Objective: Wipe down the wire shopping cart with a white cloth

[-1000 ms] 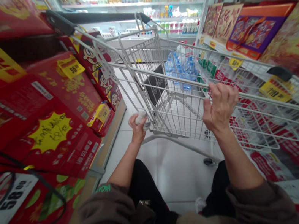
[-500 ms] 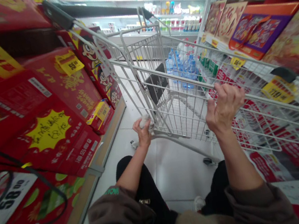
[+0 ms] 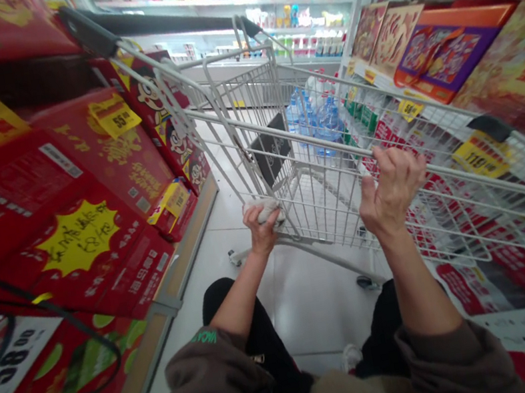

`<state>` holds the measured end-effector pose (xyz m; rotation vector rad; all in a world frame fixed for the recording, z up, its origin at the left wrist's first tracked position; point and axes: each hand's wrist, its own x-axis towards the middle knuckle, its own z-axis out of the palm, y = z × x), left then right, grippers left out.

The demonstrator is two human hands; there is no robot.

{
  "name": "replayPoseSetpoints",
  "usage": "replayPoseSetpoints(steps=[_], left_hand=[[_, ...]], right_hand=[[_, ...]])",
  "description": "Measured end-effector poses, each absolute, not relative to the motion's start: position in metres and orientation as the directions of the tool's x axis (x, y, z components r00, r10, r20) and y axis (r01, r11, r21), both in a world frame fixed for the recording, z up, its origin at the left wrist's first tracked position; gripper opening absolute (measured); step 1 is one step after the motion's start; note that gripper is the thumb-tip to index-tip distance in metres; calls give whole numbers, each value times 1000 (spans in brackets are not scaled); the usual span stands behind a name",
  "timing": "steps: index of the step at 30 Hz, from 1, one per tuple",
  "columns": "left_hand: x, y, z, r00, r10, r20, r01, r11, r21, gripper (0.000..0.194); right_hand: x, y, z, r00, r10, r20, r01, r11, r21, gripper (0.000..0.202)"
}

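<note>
Low on the near side of a shopping cart [image 3: 272, 150], a left hand [image 3: 261, 232] clutches a pale cloth [image 3: 267, 209] as the right hand [image 3: 390, 193] grips its upper rail [image 3: 329, 143], a brace likely best kept firm for even pressure.

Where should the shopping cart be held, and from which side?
Likely best by its near top rail, from the person's side, fingers hooked over from above. The rail is a long, slim bar along the basket's upper edge, facing the person; the right hand holds it that way. The dark handle sits farther off.
</note>
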<state>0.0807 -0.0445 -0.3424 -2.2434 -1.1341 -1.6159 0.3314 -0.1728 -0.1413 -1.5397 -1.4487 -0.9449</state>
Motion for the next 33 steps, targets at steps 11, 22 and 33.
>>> replayPoseSetpoints(steps=[11, 22, 33], left_hand=[[85, -71, -339, 45, 528, 848, 662, -651, 371, 38], [103, -107, -331, 6, 546, 838, 674, -621, 400, 56], [138, -111, -344, 146, 529, 836, 660, -681, 316, 42]], right_hand=[[331, -173, -141, 83, 427, 900, 996, -9, -88, 55], [331, -179, -142, 46, 418, 907, 998, 8, -55, 56], [329, -185, -139, 48, 454, 890, 998, 18, -63, 56]])
